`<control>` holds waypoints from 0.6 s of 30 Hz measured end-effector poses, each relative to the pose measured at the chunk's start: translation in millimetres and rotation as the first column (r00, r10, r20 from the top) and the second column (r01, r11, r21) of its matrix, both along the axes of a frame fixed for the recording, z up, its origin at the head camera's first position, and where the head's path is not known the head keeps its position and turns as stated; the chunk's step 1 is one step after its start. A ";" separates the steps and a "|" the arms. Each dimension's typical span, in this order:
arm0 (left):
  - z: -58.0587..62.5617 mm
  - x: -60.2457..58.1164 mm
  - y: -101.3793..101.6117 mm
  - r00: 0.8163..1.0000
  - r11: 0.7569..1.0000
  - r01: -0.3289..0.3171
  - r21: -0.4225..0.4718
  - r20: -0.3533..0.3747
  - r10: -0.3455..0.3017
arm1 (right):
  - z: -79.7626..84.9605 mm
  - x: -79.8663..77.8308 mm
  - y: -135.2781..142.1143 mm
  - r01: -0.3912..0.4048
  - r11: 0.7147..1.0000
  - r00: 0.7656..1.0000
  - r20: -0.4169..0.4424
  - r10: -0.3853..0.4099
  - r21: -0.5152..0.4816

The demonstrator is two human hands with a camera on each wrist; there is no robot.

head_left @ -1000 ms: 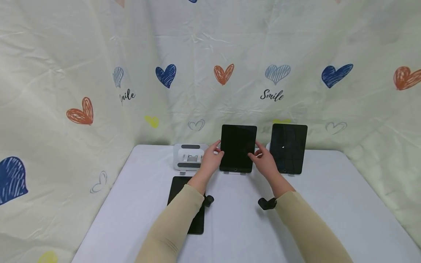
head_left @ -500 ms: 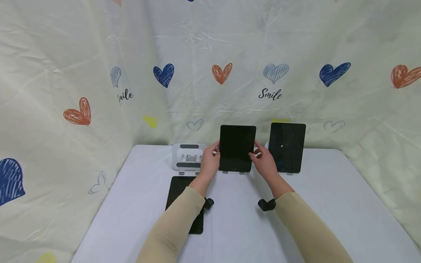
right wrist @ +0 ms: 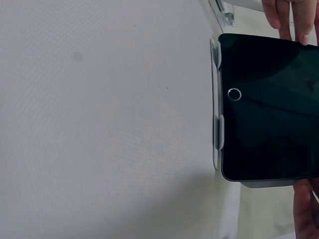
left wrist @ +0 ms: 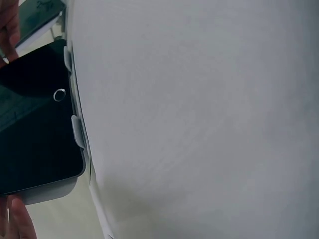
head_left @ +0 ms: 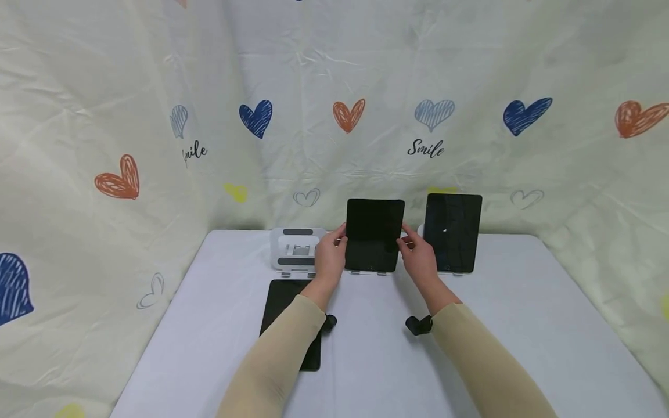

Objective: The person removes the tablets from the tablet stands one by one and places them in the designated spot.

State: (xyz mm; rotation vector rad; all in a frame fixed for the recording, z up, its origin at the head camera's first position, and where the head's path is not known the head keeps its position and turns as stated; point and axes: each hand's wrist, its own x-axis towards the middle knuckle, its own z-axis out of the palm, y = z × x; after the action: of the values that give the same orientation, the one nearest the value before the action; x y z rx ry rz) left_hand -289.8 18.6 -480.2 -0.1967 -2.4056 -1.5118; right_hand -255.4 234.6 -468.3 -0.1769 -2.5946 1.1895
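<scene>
Beside held tablet (head_left: 374,234), second tablet (head_left: 452,233).

Bright, even light with soft shadows; the wrist views are blurred, and the head view bends at its edges.

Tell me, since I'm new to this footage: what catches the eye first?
Both hands, the left hand and right hand, grip the sides of a dark tablet standing upright at the table's far middle. A second tablet stands to its right; a third tablet lies flat under the left forearm.
</scene>
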 end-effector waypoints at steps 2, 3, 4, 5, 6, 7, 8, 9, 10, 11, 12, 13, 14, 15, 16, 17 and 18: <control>1.0 0.3 0.1 1.000 1.000 0.005 0.017 0.018 -0.005 | -0.6 0.4 0.3 0.003 1.000 1.000 -0.006 -0.003 -0.030; 1.5 0.5 0.2 1.000 1.000 0.009 0.025 0.023 -0.009 | -1.2 0.6 0.8 0.003 0.999 1.000 -0.008 -0.003 -0.038; 1.9 0.7 -0.3 1.000 0.999 0.011 0.033 0.029 -0.012 | -1.6 0.6 0.8 0.002 0.999 1.000 -0.013 -0.003 -0.049; 2.0 0.7 -0.6 0.999 0.999 0.015 0.039 0.033 -0.016 | -2.0 0.6 0.8 0.001 0.998 1.000 -0.018 -0.002 -0.058; 2.5 0.9 -1.0 0.999 0.999 0.020 0.049 0.035 -0.021 | -2.5 0.6 1.0 0.000 0.998 1.000 -0.022 -0.001 -0.061; 2.8 1.0 -1.4 0.999 0.998 0.023 0.059 0.037 -0.025 | -2.5 0.8 1.3 -0.003 0.998 1.000 -0.025 0.001 -0.062; 3.2 1.3 -1.7 0.999 0.997 0.025 0.070 0.043 -0.028 | -2.3 1.0 1.5 -0.004 0.998 1.000 -0.029 0.002 -0.066; 3.8 1.7 -2.3 0.998 0.996 0.026 0.084 0.046 -0.030 | -2.1 1.4 1.7 -0.007 0.998 1.000 -0.031 0.005 -0.069; 4.0 1.6 -2.7 0.998 0.995 0.026 0.097 0.049 -0.031 | -1.4 1.9 1.9 -0.009 0.997 0.999 -0.033 0.007 -0.073; 4.7 2.0 -3.3 0.998 0.994 0.026 0.109 0.051 -0.032 | -0.4 2.6 2.0 -0.012 0.997 0.999 -0.033 0.010 -0.075; 5.5 2.3 -4.0 0.998 0.992 0.026 0.120 0.052 -0.032 | 0.8 3.7 2.0 -0.014 0.997 0.999 -0.032 0.012 -0.081; 6.2 2.4 -4.6 0.998 0.991 0.027 0.129 0.056 -0.034 | 2.4 5.0 2.0 -0.016 0.996 1.000 -0.029 0.013 -0.092; 7.1 2.7 -5.2 0.998 0.990 0.030 0.137 0.058 -0.038 | 3.8 6.2 1.8 -0.016 0.995 1.000 -0.023 0.013 -0.101; 8.0 2.9 -5.9 0.998 0.989 0.035 0.141 0.055 -0.043 | 5.3 7.6 1.7 -0.016 0.994 1.000 -0.015 0.015 -0.111; 9.3 3.6 -6.7 0.997 0.989 0.041 0.145 0.059 -0.050 | 7.0 9.1 1.7 -0.018 0.992 1.000 -0.008 0.017 -0.124; 10.9 4.6 -7.4 0.996 0.988 0.047 0.148 0.064 -0.057 | 8.5 10.4 1.6 -0.019 0.990 1.000 -0.002 0.019 -0.138; 12.2 5.4 -8.3 0.996 0.987 0.051 0.150 0.070 -0.062 | 9.3 11.7 1.7 -0.022 0.988 1.000 0.005 0.023 -0.151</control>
State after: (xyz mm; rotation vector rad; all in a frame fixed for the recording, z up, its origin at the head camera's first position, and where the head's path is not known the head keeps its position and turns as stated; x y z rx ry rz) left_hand -284.4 10.3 -468.0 -0.1806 -2.3491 -1.7450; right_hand -243.7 236.3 -458.9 -0.1829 -2.5181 1.3962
